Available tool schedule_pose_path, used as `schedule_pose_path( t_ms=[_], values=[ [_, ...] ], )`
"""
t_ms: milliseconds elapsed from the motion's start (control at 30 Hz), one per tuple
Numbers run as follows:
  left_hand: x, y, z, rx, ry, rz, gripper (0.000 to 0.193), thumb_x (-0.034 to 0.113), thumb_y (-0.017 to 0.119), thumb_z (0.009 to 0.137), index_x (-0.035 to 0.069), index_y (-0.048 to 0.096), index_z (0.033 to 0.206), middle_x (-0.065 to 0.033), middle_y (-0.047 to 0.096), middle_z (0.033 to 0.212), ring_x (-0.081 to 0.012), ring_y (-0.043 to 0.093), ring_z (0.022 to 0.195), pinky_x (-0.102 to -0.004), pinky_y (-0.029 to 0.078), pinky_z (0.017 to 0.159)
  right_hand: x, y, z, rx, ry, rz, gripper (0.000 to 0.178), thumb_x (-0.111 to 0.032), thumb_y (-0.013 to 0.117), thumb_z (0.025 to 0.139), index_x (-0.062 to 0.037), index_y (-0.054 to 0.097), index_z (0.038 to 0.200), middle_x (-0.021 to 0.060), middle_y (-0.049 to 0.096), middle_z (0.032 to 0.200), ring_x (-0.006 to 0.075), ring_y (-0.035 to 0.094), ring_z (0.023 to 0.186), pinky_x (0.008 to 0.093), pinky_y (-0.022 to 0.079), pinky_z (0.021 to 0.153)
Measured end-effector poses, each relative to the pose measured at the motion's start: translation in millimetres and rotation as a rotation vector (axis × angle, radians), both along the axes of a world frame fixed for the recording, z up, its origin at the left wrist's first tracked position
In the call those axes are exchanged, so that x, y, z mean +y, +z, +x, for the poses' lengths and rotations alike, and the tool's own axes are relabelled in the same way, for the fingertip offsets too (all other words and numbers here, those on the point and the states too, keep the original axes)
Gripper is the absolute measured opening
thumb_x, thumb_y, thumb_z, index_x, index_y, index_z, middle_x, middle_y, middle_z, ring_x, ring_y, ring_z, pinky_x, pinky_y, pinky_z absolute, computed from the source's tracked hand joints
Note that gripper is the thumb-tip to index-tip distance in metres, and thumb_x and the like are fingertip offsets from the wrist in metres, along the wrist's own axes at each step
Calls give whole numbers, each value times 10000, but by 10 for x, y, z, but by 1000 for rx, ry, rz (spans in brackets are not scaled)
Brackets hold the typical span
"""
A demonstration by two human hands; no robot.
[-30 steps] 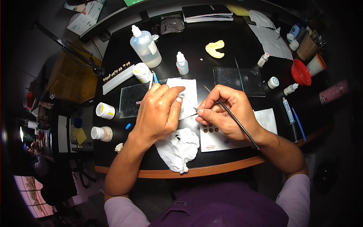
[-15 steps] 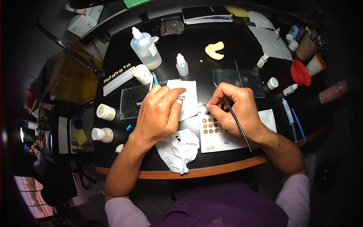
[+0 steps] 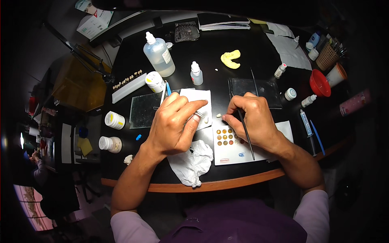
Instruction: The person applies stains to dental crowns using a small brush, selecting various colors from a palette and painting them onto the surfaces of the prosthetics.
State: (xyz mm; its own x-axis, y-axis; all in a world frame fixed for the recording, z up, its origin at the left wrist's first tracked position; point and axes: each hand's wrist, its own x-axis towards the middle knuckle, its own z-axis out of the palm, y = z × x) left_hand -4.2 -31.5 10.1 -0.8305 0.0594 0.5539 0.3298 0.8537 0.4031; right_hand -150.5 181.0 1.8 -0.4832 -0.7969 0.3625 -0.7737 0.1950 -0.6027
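My left hand (image 3: 172, 125) is closed on metal tweezers (image 3: 199, 114), their tips pointing over a folded white napkin (image 3: 197, 95). A small pale piece (image 3: 206, 120) shows by the tips; whether they grip it, I cannot tell. My right hand (image 3: 253, 119) has a thin dark brush (image 3: 246, 135) pinched in it, the handle slanting down toward me. At its fingertips is a small tooth-like, off-white piece (image 3: 219, 116). Under this hand lies a white palette (image 3: 227, 154) with rows of amber and brown wells. Crumpled white tissue (image 3: 194, 164) rests below my left hand.
Behind my hands stand a large clear bottle (image 3: 159, 58), a small dropper bottle (image 3: 196, 73) and a yellow dental arch model (image 3: 230, 59). White jars (image 3: 114, 120) are at left beside a dark glass slab (image 3: 142, 111). A red bowl (image 3: 320, 83) and a syringe (image 3: 306, 123) are at right.
My right hand has turned slightly, swinging the brush's handle end to the left. The tweezers' tips and the off-white piece at my right fingertips now show more plainly.
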Motion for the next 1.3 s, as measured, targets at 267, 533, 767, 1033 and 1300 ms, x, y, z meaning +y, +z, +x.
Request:
schedule_pose_path(
  t_ms=[267, 533, 767, 1033, 1300],
  values=[
    [12, -39, -1, 20, -34, 72, 376, 96, 605, 847, -55, 754, 1157, -141, 600, 754, -284, 522, 706, -412, 444, 720, 68, 196, 126, -277, 20, -289, 267, -102, 560, 1030, 57, 564, 1244, 196, 783, 849, 190, 767, 766, 335, 556, 682],
    [35, 30, 17, 0, -69, 108, 311, 72, 628, 868, -40, 746, 1133, -152, 668, 797, -308, 613, 745, -430, 514, 720, 64, 140, 189, -289, 188, -524, 118, 28, 721, 867, 11, 752, 980, 57, 794, 929, 200, 620, 954, 329, 529, 842],
    [71, -4, 11, 10, -128, 180, 317, 63, 634, 861, -38, 749, 1138, -158, 697, 820, -306, 623, 736, -418, 517, 735, 32, 84, 180, -306, 329, -627, 165, 79, 730, 845, 26, 738, 1001, 112, 780, 909, 274, 679, 1107, 372, 559, 935],
    [97, 13, 32, -12, -184, 204, 320, 90, 651, 838, -46, 748, 1111, -157, 677, 798, -303, 597, 709, -419, 490, 715, 13, 63, 272, -421, 477, -717, 181, 156, 702, 812, 12, 667, 916, 118, 736, 851, 366, 724, 1126, 443, 620, 940],
    [124, -73, 11, 67, -236, 226, 310, 105, 646, 834, -36, 752, 1090, -133, 630, 750, -291, 561, 679, -412, 469, 699, 16, 73, 336, -385, 495, -734, 208, 155, 690, 771, -21, 605, 841, 114, 700, 772, 359, 732, 1084, 453, 614, 919]
  ],
)
